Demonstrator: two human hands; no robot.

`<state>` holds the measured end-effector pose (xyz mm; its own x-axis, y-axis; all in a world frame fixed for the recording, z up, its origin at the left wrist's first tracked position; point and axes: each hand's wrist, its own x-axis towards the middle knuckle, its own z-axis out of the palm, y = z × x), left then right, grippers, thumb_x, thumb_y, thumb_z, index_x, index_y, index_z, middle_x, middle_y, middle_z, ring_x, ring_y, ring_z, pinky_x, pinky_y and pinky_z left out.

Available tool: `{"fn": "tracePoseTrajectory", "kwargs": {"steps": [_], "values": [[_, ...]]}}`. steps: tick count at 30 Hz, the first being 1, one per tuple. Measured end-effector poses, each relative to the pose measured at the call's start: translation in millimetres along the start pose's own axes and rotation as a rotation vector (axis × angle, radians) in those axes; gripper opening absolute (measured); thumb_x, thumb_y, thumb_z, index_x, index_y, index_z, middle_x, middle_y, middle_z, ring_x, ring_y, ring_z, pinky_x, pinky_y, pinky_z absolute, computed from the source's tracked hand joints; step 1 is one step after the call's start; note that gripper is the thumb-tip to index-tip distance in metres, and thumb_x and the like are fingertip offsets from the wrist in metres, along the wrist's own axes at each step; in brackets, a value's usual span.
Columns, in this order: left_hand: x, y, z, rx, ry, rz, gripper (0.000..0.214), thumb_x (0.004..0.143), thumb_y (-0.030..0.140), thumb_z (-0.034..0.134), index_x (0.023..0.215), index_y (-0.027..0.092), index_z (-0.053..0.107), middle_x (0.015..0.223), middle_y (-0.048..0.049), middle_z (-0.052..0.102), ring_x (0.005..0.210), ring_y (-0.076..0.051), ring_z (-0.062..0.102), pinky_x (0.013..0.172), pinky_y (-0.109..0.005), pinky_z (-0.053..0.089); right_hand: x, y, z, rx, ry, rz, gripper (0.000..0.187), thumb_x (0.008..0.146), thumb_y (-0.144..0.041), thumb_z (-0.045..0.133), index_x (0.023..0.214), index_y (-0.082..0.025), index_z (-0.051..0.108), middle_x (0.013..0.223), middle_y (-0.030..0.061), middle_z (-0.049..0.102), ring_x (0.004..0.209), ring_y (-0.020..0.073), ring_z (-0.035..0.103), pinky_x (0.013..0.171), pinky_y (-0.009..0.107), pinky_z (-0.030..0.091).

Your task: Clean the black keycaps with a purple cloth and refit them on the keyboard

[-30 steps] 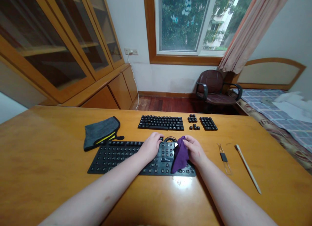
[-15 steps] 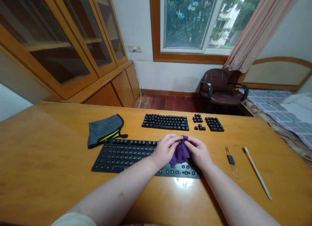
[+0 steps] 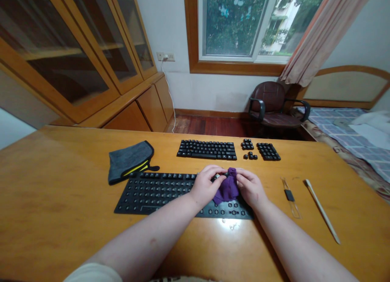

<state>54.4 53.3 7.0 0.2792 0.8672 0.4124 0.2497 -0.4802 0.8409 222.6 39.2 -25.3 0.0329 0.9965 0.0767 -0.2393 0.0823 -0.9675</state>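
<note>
A black keyboard (image 3: 157, 196) lies on the table under my hands; most of its rows show bare switches, and caps sit along its top row. Above its right part, my left hand (image 3: 206, 185) pinches a small black keycap (image 3: 226, 174), partly hidden by the fingers. My right hand (image 3: 251, 188) is closed on a bunched purple cloth (image 3: 228, 189), pressed up against the keycap. The cloth's lower end hangs over the keyboard.
Behind the keyboard, black keycaps (image 3: 207, 149) are laid out in blocks, with a number-pad group (image 3: 268, 151) at the right. A grey folded cloth (image 3: 131, 161) lies left. A wire keycap puller (image 3: 289, 195) and a pale brush (image 3: 322, 212) lie right.
The fingers of both hands have shifted slightly around the keycap and the purple cloth, and a pale spot now shows by the left fingertips. The view has tilted a little.
</note>
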Motion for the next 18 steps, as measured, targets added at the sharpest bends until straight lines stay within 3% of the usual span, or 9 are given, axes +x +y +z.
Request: {"fn": "tracePoseTrajectory", "kwargs": {"steps": [7, 14, 18], "values": [[0, -4, 1.2, -0.009, -0.007, 0.026, 0.010, 0.075, 0.019, 0.060, 0.083, 0.019, 0.066, 0.084, -0.0039, 0.064, 0.083, -0.015, 0.059, 0.079, -0.029, 0.049, 2, -6, 3, -0.131, -0.024, -0.008, 0.016, 0.062, -0.025, 0.072, 0.078, -0.022, 0.071, 0.086, 0.0044, 0.069, 0.083, 0.0209, 0.061, 0.082, 0.036, 0.044], [0, -10, 2.3, -0.051, 0.080, 0.006, 0.010, 0.075, 0.021, 0.059, 0.082, 0.018, 0.066, 0.083, -0.0052, 0.063, 0.081, -0.016, 0.060, 0.076, -0.030, 0.050, 2, 0, -2, -0.049, -0.001, -0.008, 0.013, 0.065, -0.028, 0.069, 0.077, -0.023, 0.071, 0.084, 0.0029, 0.069, 0.080, 0.0197, 0.062, 0.079, 0.033, 0.046], [-1, -9, 1.6, -0.053, 0.066, 0.008, 0.010, 0.075, 0.021, 0.059, 0.082, 0.018, 0.066, 0.084, -0.0051, 0.063, 0.082, -0.016, 0.060, 0.077, -0.030, 0.050, 2, 0, -2, -0.009, -0.001, 0.053, 0.013, 0.068, -0.028, 0.066, 0.079, -0.023, 0.070, 0.081, 0.0019, 0.070, 0.076, 0.0184, 0.062, 0.075, 0.032, 0.046]]}}
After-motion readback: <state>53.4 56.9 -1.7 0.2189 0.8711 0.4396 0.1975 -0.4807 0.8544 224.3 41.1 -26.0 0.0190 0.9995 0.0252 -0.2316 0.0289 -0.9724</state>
